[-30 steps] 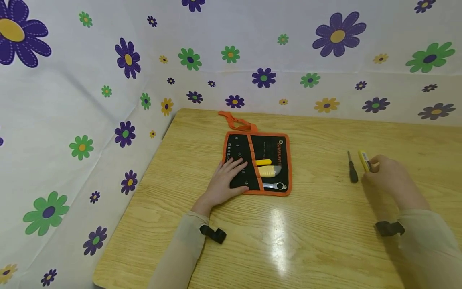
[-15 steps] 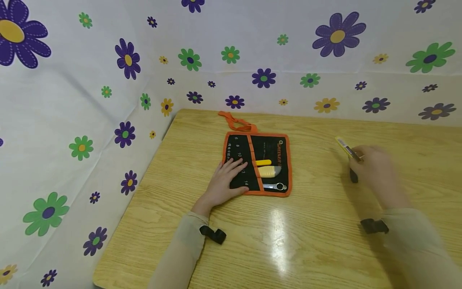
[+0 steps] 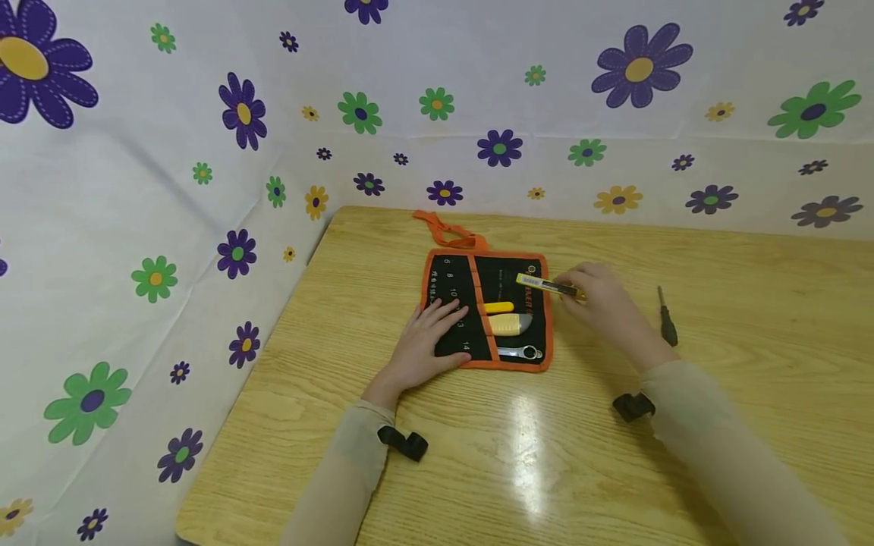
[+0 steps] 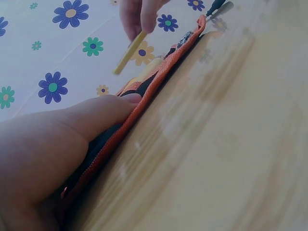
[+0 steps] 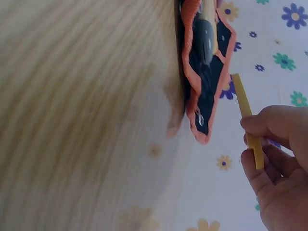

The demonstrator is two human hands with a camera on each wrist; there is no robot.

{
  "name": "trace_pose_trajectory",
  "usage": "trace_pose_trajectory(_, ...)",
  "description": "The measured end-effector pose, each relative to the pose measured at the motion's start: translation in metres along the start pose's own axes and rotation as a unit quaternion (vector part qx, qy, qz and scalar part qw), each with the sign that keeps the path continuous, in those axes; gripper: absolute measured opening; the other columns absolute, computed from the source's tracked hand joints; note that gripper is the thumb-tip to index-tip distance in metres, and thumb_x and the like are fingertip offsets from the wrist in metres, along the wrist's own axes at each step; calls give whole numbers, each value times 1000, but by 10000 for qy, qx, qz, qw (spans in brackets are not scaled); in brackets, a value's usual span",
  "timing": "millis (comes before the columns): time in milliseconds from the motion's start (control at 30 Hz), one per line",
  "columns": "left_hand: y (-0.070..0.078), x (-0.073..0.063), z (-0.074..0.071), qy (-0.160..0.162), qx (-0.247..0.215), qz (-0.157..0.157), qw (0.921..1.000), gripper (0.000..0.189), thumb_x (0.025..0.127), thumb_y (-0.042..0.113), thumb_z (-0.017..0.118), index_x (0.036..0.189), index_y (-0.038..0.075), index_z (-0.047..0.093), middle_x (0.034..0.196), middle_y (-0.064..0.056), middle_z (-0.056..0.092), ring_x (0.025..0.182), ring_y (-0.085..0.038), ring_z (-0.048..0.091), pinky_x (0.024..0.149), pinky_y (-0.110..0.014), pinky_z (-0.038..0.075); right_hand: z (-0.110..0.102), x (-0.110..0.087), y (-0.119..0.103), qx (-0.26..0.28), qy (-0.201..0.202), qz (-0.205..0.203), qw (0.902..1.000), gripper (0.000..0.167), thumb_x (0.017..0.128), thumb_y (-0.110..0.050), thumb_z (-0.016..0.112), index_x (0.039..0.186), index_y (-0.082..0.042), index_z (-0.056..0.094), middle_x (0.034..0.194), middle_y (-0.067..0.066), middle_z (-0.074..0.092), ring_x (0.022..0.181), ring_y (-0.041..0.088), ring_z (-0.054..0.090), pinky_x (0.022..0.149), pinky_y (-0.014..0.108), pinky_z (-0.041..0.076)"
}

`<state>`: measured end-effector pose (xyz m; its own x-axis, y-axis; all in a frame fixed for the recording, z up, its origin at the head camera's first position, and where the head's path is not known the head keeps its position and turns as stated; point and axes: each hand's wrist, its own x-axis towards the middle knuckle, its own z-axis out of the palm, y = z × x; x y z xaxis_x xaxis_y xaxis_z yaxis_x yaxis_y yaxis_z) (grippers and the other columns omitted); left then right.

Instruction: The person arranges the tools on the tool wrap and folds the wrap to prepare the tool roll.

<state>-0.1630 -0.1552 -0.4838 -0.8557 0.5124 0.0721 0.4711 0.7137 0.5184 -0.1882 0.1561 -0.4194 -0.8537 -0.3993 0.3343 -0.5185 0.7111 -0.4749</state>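
In the head view a black tool pouch (image 3: pixel 519 262) with orange edging lies flat on the table. My left hand (image 3: pixel 423 341) rests on its left part, fingers spread; the left wrist view shows the thumb (image 4: pixel 103 113) on the pouch's edge. My right hand (image 3: pixel 608 307) pinches a slim yellow bar-shaped tool (image 3: pixel 539 283) by one end, between thumb and fingers. It bears a white label and a black section. In the head view its far end overlaps the pouch's upper right. A yellow handle (image 3: pixel 499 307), a cream-and-grey handle (image 3: pixel 507 324) and a ring wrench (image 3: pixel 522 352) stick out of the pockets.
A dark-handled screwdriver (image 3: pixel 668 326) lies on the wooden table (image 3: pixel 601 470), right of my right hand. An orange strap (image 3: pixel 451 233) trails from the pouch's top edge. Flower-patterned cloth (image 3: pixel 464 76) hangs behind and at the left of the table.
My right hand has picked up the slim yellow tool beside the screwdriver and carried it left to the pouch, turning it nearly sideways. My left hand has stayed put.
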Motion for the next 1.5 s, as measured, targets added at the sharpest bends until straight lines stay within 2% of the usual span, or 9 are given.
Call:
trace_pose_trajectory(200, -1, 1, 2, 25, 35, 45, 10000, 75, 88, 51, 64, 151, 25, 32, 156, 2, 25, 145, -23, 10, 116, -46, 0, 21, 19, -1, 20, -638, -361, 9973, 21, 85, 4, 67, 105, 3, 70, 102, 17, 63, 99, 34, 55, 86, 47, 48)
trace_pose_trajectory(333, -1, 2, 3, 24, 47, 39, 10000, 75, 88, 51, 63, 151, 26, 31, 156, 3, 24, 145, -22, 10, 116, -45, 0, 29, 29, 1, -81, -794, -692, 9944, 22, 84, 5, 67, 105, 2, 71, 106, 18, 62, 101, 35, 54, 88, 47, 47)
trace_pose_trajectory(633, -1, 3, 1, 10, 74, 38, 10000, 76, 88, 51, 63, 151, 26, 31, 156, 4, 24, 145, -21, 9, 116, -44, -1, 31, 44, 5, -662, -1237, -1263, 9820, 25, 83, 9, 67, 107, 4, 72, 92, 16, 61, 83, 29, 54, 73, 40, 47)
trace_pose_trajectory(933, -2, 2, 1, 15, 56, 10, 10000, 75, 88, 51, 63, 151, 26, 31, 156, 4, 24, 145, -21, 9, 115, -46, 0, 33, 52, 5, -658, -1687, -1139, 9768, 29, 85, 9, 65, 112, 1, 70, 95, 14, 60, 83, 25, 53, 72, 35, 49)
trace_pose_trajectory(1300, 0, 1, -1, -21, -8, -16, 10000, 76, 88, 50, 64, 151, 24, 31, 156, 2, 24, 145, -23, 9, 115, -47, 0, 43, 55, 10, -154, -1671, -1215, 9783, 30, 85, 10, 64, 113, 1, 70, 99, 16, 61, 89, 28, 57, 76, 39, 52)
trace_pose_trajectory(1500, 1, 1, -1, -54, 0, -40, 10000, 76, 88, 51, 63, 151, 25, 30, 156, 3, 23, 145, -22, 9, 115, -47, 0, 44, 57, 8, 73, -1656, -1108, 9799, 28, 86, 8, 65, 112, 2, 70, 104, 17, 63, 94, 30, 58, 80, 41, 52)
